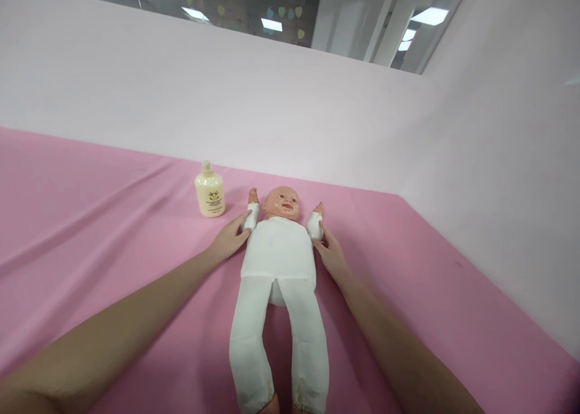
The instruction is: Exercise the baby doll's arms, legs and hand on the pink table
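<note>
Far left on my feed it's mostly a smooth pink sheet (pixel 67 208) with a few long creases running through it, laid over a flat surface, and the bare left forearm (pixel 149 308) slants up across it from the bottom corner. Past that there's a pale yellow, glossy bottle (pixel 210 195) with rounded shoulders and a small pale cap, standing upright near the sheet's back edge; it's got dark print on the front, way too small for me to read. Just beside it, my person's left hand (pixel 229 237) has thumb and fingers closed around one white sleeve (pixel 252 217) of the doll, though I can't tell how firm that hold is. Right about the middle is the doll (pixel 278 251) itself, a baby figure with a shiny, bald, skin-toned head and a white-covered body, lying on its back on the sheet, head toward the wall and both arms bent up beside its head. The legs are slightly apart, pointing at the camera, with brownish marks near the ankles and the feet cut off by the bottom edge. Next over, the right hand (pixel 332 254) mirrors the left one, gripping the other white sleeve (pixel 313 225), and the bare right forearm (pixel 399 335) runs down toward the lower right corner. A plain white wall (pixel 226 106) goes along the back and wraps around the right side, with a big glass panel (pixel 296 15) up top showing pastel hearts and bright lights.
</note>
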The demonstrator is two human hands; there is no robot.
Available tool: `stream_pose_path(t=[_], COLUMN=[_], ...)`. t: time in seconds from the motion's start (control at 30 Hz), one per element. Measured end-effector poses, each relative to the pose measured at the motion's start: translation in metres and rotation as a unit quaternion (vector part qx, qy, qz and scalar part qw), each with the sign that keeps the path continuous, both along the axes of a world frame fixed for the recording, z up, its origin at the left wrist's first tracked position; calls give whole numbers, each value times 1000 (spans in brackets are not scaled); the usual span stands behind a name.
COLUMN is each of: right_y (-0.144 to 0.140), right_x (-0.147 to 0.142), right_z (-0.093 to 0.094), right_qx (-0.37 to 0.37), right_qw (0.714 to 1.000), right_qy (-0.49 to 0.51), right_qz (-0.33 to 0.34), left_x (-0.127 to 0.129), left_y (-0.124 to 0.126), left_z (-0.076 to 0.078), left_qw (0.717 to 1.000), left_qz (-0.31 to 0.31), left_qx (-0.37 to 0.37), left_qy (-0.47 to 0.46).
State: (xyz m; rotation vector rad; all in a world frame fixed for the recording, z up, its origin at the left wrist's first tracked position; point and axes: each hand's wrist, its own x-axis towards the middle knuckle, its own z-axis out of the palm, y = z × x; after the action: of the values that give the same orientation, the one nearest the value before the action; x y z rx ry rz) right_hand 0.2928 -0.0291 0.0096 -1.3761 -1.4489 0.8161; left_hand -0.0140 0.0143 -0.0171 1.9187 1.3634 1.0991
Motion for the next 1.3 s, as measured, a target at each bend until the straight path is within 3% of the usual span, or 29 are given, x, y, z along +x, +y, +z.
stream_pose_path(t=[0.37, 0.93, 1.3], right_y=[4, 5, 4], right_x=[3, 3, 2], right_z=[-5, -5, -2], right_qx=[31, 52, 42], right_qw=[997, 983, 978], right_qy=[60, 142, 187], right_qz=[37, 101, 86], left_x=[5, 3, 6], left_y=[-10, 0, 1], left_z=[10, 4, 4], left_qw=[988, 955, 911], left_qz=[-19, -63, -108], left_qx=[-63, -92, -130], left_qy=[-140, -276, -377])
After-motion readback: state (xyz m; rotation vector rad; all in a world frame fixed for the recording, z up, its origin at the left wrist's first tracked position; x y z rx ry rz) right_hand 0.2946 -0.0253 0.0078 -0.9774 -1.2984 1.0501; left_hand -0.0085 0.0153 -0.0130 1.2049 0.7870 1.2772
